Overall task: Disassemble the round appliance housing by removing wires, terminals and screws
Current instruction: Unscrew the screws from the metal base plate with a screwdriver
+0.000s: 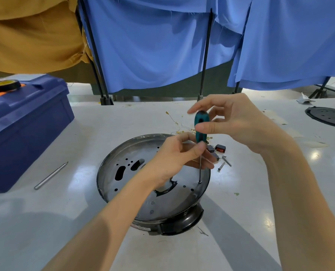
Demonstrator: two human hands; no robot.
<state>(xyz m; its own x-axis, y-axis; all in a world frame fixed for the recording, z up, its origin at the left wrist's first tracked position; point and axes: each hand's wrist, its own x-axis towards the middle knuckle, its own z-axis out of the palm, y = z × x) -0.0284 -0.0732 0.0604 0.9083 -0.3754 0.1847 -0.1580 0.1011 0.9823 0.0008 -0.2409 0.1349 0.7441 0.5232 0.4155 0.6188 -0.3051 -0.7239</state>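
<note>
Head view: the round housing (pixel 112 184), at the centre of the desk (pixel 65 222), appears rigid, light and slippery, so brace it by its rim; left hand (pixel 178 155) pinches the screwdriver (pixel 201 126) shaft, right hand (pixel 239 124) pinches its handle.

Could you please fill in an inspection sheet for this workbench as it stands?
Surface: white table, with small scraps scattered on it.
Job's things: round housing lies open side up; screwdriver stands upright, tip on a screw near the right rim; loose screws and a red switch lie beyond it.
Clutter: blue toolbox with a tape roll on top; metal rod; black round plate.
Grippers: left hand pinches the screwdriver below the handle; right hand holds the handle.
Cables: thin wires with terminals lie loose behind the housing.
Surroundings: blue cloth and yellow cloth on black stands.
</note>
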